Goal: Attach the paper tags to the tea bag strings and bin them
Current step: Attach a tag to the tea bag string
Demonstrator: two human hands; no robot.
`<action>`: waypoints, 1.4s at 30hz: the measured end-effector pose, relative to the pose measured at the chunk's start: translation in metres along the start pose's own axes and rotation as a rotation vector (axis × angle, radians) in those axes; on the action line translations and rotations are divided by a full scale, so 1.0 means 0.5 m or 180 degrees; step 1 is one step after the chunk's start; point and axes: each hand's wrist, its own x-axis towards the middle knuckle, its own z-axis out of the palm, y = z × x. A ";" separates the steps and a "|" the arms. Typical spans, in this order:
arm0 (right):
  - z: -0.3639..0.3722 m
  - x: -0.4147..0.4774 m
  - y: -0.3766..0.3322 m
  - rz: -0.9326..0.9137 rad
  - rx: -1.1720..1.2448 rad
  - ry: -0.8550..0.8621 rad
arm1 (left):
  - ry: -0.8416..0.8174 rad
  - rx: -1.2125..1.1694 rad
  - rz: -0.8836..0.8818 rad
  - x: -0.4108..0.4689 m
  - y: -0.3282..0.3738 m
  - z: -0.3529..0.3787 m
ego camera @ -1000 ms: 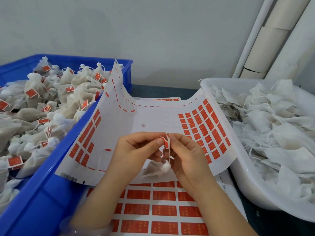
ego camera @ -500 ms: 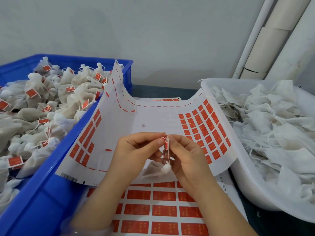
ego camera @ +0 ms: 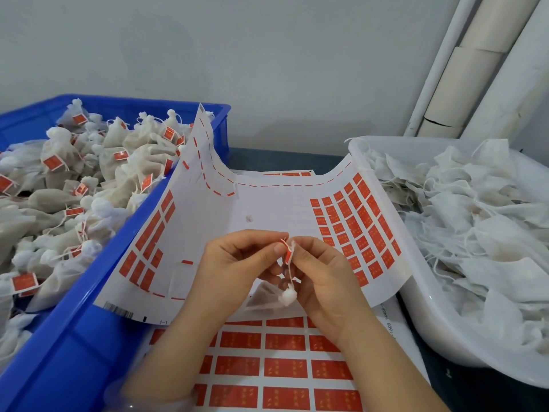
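Two hands meet over a full sheet of red labels (ego camera: pixel 285 367), which lies under the wrists, nearest the camera. Almost nothing has shifted over the last second: the left hand (ego camera: pixel 237 263) and the right hand (ego camera: pixel 323 275) keep their fingertips pinched together on one red paper tag (ego camera: pixel 287 254). The tag now shows a touch more edge-on than before, which I read as it being folded shut around the string (ego camera: pixel 286 272).

The string drops from the pinch to the knotted top of a tea bag (ego camera: pixel 267 295), which hangs just below the fingers, between the two palms and above the label sheet. It has not dropped or swung. So the step in hand looks like pressing the tag closed — not yet binning.

Beyond the hands a mostly peeled label sheet (ego camera: pixel 267 203) curls up at both sides, with red labels left at its edges. To the left of the left hand, the blue bin (ego camera: pixel 89 307) is heaped with tagged bags (ego camera: pixel 89 173), the likely place for this one. To the right of the right hand, the white tub (ego camera: pixel 445 337) holds untagged bags (ego camera: pixel 460 218), well apart from the pinch. Pale pipes (ego camera: pixel 475 69) stand against the wall behind it.
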 end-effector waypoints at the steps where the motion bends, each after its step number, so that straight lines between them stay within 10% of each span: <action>1: 0.000 0.000 0.000 -0.0016 0.0002 -0.0010 | -0.0005 0.0002 -0.0005 0.000 0.000 0.000; 42: 0.009 -0.007 0.002 -0.1242 -0.1244 0.0464 | 0.0329 0.0287 0.0334 -0.002 -0.010 -0.002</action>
